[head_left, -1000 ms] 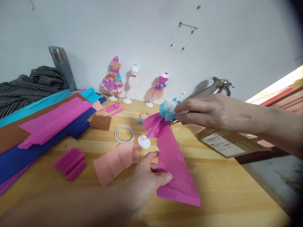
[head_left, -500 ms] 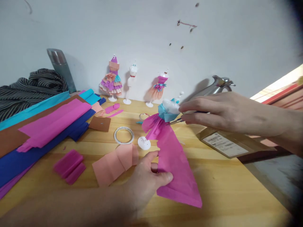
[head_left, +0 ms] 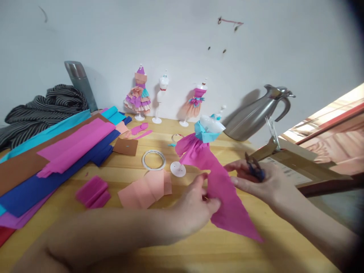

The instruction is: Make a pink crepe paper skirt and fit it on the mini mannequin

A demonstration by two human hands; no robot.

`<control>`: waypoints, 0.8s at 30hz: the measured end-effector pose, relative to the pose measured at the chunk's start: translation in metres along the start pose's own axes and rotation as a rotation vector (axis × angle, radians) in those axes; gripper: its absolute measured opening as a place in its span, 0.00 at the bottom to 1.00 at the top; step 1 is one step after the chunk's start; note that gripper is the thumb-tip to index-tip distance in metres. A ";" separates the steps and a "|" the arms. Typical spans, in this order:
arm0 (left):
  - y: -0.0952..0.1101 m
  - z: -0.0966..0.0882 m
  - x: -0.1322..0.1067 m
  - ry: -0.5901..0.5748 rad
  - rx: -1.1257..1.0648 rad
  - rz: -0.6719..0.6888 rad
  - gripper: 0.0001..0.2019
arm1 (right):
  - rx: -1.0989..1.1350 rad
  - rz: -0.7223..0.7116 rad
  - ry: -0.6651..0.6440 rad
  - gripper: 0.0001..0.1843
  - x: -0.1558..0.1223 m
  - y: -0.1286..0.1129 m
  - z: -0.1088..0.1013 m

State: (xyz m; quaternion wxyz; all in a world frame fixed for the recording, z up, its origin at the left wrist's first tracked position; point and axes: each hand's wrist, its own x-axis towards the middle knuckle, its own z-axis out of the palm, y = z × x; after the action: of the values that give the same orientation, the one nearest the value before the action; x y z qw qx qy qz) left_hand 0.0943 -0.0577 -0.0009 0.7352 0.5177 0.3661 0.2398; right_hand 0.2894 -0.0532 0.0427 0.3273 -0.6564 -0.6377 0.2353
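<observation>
My left hand (head_left: 196, 204) pinches a long strip of magenta crepe paper (head_left: 227, 201) by its left edge. The upper part of that strip is gathered into a skirt under the light-blue bodice (head_left: 209, 131) of a tilted white mini dress form (head_left: 213, 123), whose round base (head_left: 178, 169) faces me. On the strip's right edge rest the thumb and fingertips of my right hand (head_left: 256, 180). Small scissors (head_left: 255, 167) with dark blue handles are tucked in that same hand, slightly blurred.
Three dress forms stand along the wall, one in a ruffled dress (head_left: 138, 94). A tape roll (head_left: 153, 160), folded peach paper (head_left: 146, 189) and a folded magenta piece (head_left: 93, 192) lie nearby. Crepe sheets (head_left: 74, 144) cover the left. A steel jug (head_left: 253, 113) and cardboard box (head_left: 307, 163) are right.
My right hand has come down from beside the bodice to the strip's right edge, scissors still in it. My left hand keeps its pinch. The view has shifted slightly.
</observation>
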 end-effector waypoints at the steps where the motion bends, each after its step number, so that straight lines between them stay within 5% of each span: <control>1: 0.002 -0.001 0.001 -0.009 0.036 -0.004 0.32 | 0.053 0.048 -0.060 0.28 0.000 0.002 0.003; 4: 0.004 -0.005 0.003 0.002 0.112 -0.009 0.34 | 0.155 0.079 -0.123 0.29 -0.004 -0.002 0.008; 12: -0.015 -0.008 0.015 0.098 0.158 0.074 0.28 | -0.194 -0.095 -0.058 0.19 -0.027 -0.007 0.026; 16: -0.023 -0.028 0.013 0.133 -0.015 -0.004 0.33 | -0.094 0.033 -0.023 0.17 -0.019 0.000 0.023; 19: -0.018 -0.050 0.013 0.272 -0.159 -0.052 0.24 | 0.027 0.152 -0.065 0.18 -0.011 0.000 0.019; 21: -0.012 -0.061 0.014 0.311 -0.301 0.018 0.09 | 0.080 0.191 -0.113 0.18 -0.007 0.001 0.016; 24: -0.005 -0.068 0.016 0.244 -0.478 0.146 0.13 | 0.106 0.181 -0.152 0.17 0.000 0.009 0.011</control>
State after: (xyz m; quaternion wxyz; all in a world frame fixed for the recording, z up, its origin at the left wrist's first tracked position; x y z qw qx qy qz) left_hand 0.0512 -0.0077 -0.0233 0.7676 0.3220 0.3468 0.4323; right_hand 0.2877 -0.0515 0.0287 0.2896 -0.6732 -0.5855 0.3465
